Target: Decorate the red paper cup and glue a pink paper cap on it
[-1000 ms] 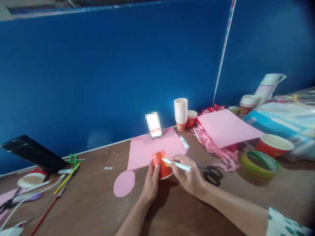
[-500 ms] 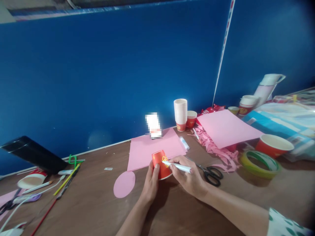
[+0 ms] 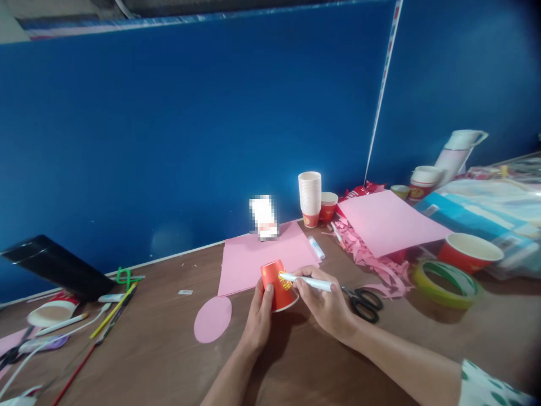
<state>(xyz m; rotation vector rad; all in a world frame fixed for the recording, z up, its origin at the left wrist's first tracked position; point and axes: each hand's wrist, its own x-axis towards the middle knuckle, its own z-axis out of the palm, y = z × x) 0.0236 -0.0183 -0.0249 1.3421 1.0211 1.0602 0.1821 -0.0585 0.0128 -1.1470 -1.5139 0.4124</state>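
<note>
A red paper cup (image 3: 276, 282) with a yellow pattern is tilted, its white rim facing down toward me. My left hand (image 3: 260, 313) grips it from the left side, thumb on the front. In my right hand (image 3: 323, 301) is a white marker pen (image 3: 310, 282), its tip at the yellow pattern on the cup. Just beyond the cup lies a pink paper sheet (image 3: 245, 262). To the left of my left hand rests a pink paper oval (image 3: 213, 319). Black-handled scissors (image 3: 366, 304) lie right of my right hand, partly hidden behind it.
A tall stack of paper cups (image 3: 310, 194) stands by the blue wall. To the right are pink paper shreds (image 3: 361, 242), a tape roll (image 3: 443, 282) and another red cup (image 3: 469, 256). A black cylinder (image 3: 59, 268), brushes (image 3: 97, 341) and a white cable (image 3: 63, 332) lie left.
The marker has tilted a little flatter against the cup, its back end shifting slightly right. Both hands stay in nearly the same place.
</note>
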